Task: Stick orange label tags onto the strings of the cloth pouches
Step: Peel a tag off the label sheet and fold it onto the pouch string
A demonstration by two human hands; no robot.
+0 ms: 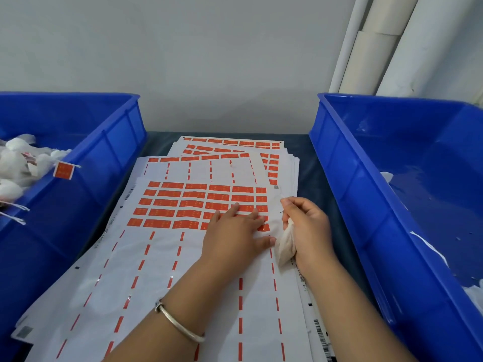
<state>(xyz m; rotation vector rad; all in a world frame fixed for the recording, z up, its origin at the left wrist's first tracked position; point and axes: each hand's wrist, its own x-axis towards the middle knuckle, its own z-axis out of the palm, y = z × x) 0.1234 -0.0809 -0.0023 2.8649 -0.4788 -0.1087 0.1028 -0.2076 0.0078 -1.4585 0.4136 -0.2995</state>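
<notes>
Fingers of left hand (235, 235) lie flat, pressing orange labels (198, 205) on the sheet (156, 270), while right hand (307, 228) just beside it grips a cloth pouch (286, 246).

A dark blue-grey table top (308, 152) carries everything here. In the middle lies a loose stack of white label sheets (183, 270) printed with rows of orange rectangular tags (several rows on the top sheet are bare, only dashed orange strips left). At the left stands a blue plastic bin (109, 152), its wall just beside the sheets. At the right stands a second blue plastic bin (352, 192), running from near to far.
</notes>
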